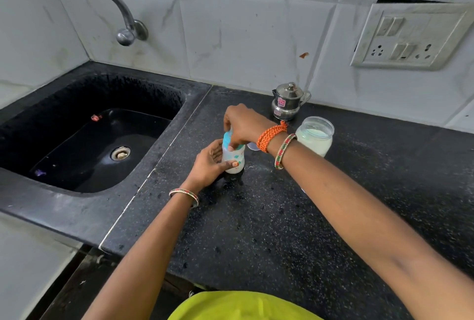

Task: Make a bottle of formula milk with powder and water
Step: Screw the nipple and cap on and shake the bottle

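Note:
A small white baby bottle (234,159) with a turquoise screw ring (227,140) stands upright on the black speckled counter (256,217). My left hand (210,163) wraps around the bottle's body from the left. My right hand (242,125) comes down from above with its fingers closed on the ring at the bottle's top. Behind my right wrist stands an open clear jar (316,137) holding white powder. A small steel lidded pot (288,101) stands by the wall.
A black sink (87,140) lies to the left with a tap (107,4) on the tiled wall above it. A switch and socket plate (410,37) hangs on the wall at the right. A clear rounded cap (252,146) peeks out under my right wrist.

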Demonstrator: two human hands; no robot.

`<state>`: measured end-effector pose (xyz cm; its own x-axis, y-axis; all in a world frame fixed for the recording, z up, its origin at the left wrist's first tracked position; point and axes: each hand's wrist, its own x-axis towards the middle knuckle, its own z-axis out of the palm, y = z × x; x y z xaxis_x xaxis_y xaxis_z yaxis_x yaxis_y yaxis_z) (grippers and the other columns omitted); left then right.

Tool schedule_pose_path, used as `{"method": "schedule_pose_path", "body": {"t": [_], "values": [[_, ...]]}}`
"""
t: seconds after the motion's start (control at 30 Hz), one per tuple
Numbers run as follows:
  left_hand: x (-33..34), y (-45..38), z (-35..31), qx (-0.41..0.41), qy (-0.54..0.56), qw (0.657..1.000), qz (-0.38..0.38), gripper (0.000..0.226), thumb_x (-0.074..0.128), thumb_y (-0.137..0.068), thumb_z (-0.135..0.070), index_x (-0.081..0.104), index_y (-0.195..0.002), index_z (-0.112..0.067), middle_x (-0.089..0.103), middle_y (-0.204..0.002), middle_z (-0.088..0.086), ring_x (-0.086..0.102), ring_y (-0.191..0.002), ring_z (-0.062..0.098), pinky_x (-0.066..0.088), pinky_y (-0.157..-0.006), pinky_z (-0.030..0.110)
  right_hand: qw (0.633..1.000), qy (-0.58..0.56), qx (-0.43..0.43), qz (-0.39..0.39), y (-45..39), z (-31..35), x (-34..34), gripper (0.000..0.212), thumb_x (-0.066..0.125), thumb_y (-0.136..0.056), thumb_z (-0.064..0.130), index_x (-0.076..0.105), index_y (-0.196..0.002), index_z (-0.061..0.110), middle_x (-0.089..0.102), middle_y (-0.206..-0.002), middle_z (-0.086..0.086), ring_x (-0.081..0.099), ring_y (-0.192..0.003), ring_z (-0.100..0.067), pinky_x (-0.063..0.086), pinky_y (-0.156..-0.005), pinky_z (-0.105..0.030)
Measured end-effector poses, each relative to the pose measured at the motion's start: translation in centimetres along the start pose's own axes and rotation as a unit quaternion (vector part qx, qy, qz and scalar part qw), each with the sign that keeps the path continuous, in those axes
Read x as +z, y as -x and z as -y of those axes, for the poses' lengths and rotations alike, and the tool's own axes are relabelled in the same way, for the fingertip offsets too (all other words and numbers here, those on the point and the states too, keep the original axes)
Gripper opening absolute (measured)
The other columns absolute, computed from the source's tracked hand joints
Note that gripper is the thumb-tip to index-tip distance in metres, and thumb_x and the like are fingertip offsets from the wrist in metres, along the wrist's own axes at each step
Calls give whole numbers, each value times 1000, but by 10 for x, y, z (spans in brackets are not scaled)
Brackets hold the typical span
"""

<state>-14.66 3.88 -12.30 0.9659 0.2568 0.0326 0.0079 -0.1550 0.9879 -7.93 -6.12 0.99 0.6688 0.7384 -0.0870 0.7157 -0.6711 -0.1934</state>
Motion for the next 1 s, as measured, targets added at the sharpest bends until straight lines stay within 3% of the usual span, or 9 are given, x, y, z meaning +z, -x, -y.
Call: {"method": "schedule_pose_path", "body": {"t": [0.07, 0.13, 0.23, 0.3, 0.4, 0.57, 0.7, 0.83, 1.0], "values": [[0, 0, 1, 2, -1, 1000, -8, 57, 72, -74, 4, 49, -125, -4, 61, -120, 4, 61, -109, 11, 48, -98, 23, 997, 68, 19, -37, -1, 2, 6, 47, 68, -83, 43, 58, -108, 5, 59, -114, -14, 61, -103, -31, 46, -74, -35], [0, 0, 3, 4, -2, 1000, -10, 56, 73, -74, 2, 50, -124, -6, 61, -121, 5, 60, -112, 14, 47, -99, 24, 993, 107, 49, -32, -2, 2, 9, 62, 46, -86, 67, 61, -84, 7, 63, -89, -8, 64, -90, -27, 43, -67, -33], [1, 0, 5, 5, 11, 1000, -9, 54, 72, -74, 4, 50, -122, -8, 61, -119, 3, 60, -109, 11, 47, -95, 17, 996, 37, 79, 2, -4, -2, -5, 79, 20, -84, 78, 50, -52, 14, 56, -57, -2, 59, -62, -21, 45, -67, -32], [2, 0, 6, 2, 15, 1000, -12, 53, 72, -74, 3, 50, -121, -11, 61, -117, 0, 60, -107, 5, 47, -93, 15, 999, 11, 39, -37, -2, -7, -16, 65, 40, -84, 72, 52, -54, 16, 54, -58, 2, 54, -59, -18, 41, -60, -29], [2, -2, 8, 2, 17, 1000, -18, 50, 73, -74, 2, 51, -115, -16, 63, -111, -6, 61, -100, -5, 48, -89, 14, 997, -22, -71, 9, 0, -10, -16, 17, 71, -79, 29, 62, -85, 16, 53, -80, 5, 53, -77, -16, 39, -64, -28], [3, -2, 10, 8, 13, 1000, -17, 49, 72, -74, 3, 51, -115, -14, 63, -110, -4, 62, -98, -6, 48, -88, 14, 996, -42, -82, -1, 1, -16, 7, 37, 62, -80, 3, 50, -113, 16, 38, -108, -7, 55, -85, -26, 44, -65, -32], [4, -1, 9, 13, 10, 1000, -13, 49, 73, -74, 2, 51, -116, -11, 62, -113, -1, 61, -100, -3, 47, -89, 13, 996, -18, -85, -33, -4, -19, 8, 44, 60, -90, 28, 45, -129, 14, 51, -121, -15, 57, -100, -30, 39, -76, -29], [7, -1, 12, 18, 7, 1000, -22, 50, 71, -77, 1, 49, -120, -12, 60, -113, -8, 59, -99, -12, 46, -89, 10, 998, 0, -58, -33, -6, -26, 8, 66, 57, -85, 57, 39, -137, 20, 59, -125, -11, 56, -114, -31, 45, -86, -40], [7, 0, 15, 15, 10, 1000, -17, 46, 71, -77, -2, 50, -116, -15, 62, -115, -1, 59, -107, 4, 47, -94, 18, 991, -29, -117, 48, -2, -34, 13, 51, 69, -76, 11, 58, -124, 21, 60, -121, -5, 55, -108, -20, 49, -90, -38]]}}
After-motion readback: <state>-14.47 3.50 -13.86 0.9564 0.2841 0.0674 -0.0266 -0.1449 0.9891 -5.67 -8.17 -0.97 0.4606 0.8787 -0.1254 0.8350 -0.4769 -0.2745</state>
